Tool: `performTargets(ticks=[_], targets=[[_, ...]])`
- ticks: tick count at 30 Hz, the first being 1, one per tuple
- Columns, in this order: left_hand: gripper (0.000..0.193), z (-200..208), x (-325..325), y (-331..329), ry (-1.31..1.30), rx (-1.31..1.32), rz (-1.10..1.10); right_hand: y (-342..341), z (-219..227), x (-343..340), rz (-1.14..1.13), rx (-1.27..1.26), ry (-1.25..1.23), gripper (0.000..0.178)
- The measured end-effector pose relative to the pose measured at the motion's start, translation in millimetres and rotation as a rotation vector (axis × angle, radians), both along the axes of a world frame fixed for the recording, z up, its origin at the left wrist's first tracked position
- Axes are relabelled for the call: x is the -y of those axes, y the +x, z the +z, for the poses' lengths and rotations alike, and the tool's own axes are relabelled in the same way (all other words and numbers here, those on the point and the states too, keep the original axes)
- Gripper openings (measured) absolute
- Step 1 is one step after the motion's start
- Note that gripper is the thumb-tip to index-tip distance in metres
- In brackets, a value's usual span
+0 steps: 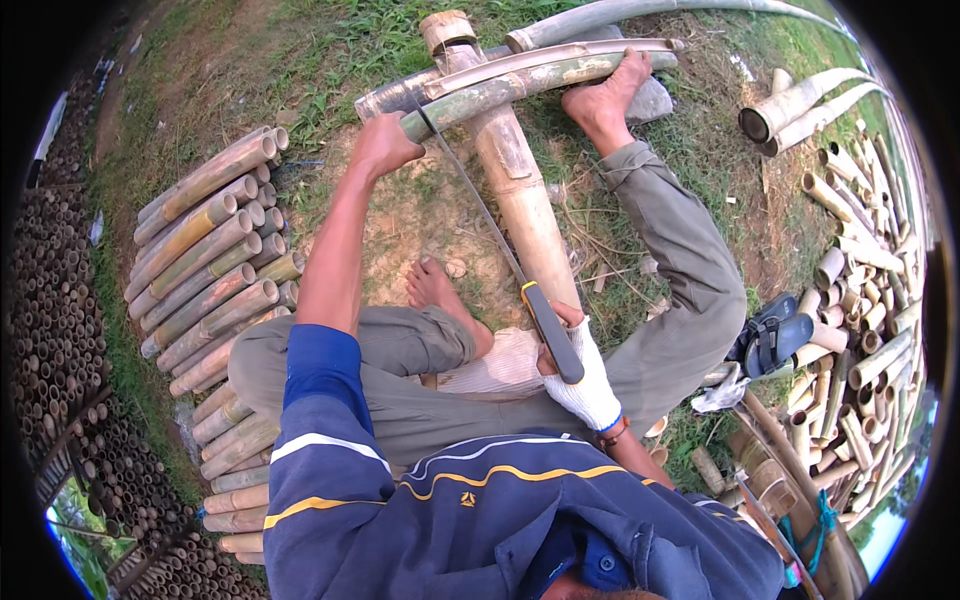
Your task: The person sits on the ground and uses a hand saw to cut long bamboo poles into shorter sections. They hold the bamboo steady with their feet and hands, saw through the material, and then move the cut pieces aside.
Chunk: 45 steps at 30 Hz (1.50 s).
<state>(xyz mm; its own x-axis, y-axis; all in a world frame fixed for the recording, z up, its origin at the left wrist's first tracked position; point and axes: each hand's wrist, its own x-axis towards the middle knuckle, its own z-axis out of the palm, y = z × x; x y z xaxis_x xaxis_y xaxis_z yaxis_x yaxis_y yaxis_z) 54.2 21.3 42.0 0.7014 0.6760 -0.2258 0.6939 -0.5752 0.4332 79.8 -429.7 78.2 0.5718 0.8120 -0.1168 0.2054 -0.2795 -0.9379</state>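
Basically, green pole (490,95): up top, lying crosswise over the bamboo post; round, slightly curved by the lens, mottled green w/ pale scuffed patches; smooth rind.
Saw (532,300): long thin dark metal blade, straight; handle black w/ yellow trim; blade crosses the pole nr its L end; depth of any cut = can't tell.
L hand (383,147): bare, grasping the pole's L end; some fingers hidden.
R hand (583,378): in white knit glove, clenched round the saw handle; fingertips poke out bare.
R foot (607,100): bare, pressed on the pole toward its R end.
Bamboo post (530,225): thick, pale tan, worn; cut-out nr the top end; pole rests across it.
Split strip (570,60): pale, narrow, lies alongside the pole, far side.
L stack (215,250): short bamboo pcs, round hollow ends, tan to grey-green, laid roughly parallel.
R heap (860,400): pale bamboo pcs, jumbled, many open tube ends showing.
Sandals (775,335): dark, strappy, beside the heap.
Ground (385,240): bare brown dirt w/ patchy grass.
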Motion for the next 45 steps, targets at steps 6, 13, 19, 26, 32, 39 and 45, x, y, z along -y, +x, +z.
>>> performTargets(ticks=[6, 13, 19, 26, 32, 39, 45], targets=[[0.056, -3, 1, -1, 0.012, -0.030, 0.008, 27, -36, -109, 0.030, -0.119, 0.128, 0.069], [0.062, 4, 11, 22, 0.022, 0.006, 0.008, 60, -32, -182, -0.029, -0.030, 0.174, 0.062], [0.057, -1, 9, -4, -0.009, 0.005, 0.069, 14, -10, -18, 0.016, -0.125, -0.046, 0.070], [0.053, -6, 18, -3, 0.070, 0.011, 0.017, 50, -66, -146, 0.030, 0.090, 0.160, 0.064], [0.047, -2, 6, -57, 0.064, 0.293, 0.281, 39, -69, -169, 0.138, 0.156, 0.144, 0.068], [0.062, -46, 49, -82, -0.391, 0.528, 0.506, -1, -157, -146, 0.330, 0.651, -0.044, 0.066], [0.075, -44, 104, -74, -0.493, 0.426, 0.449, 9, -153, -142, 0.270, 0.227, -0.128, 0.065]])
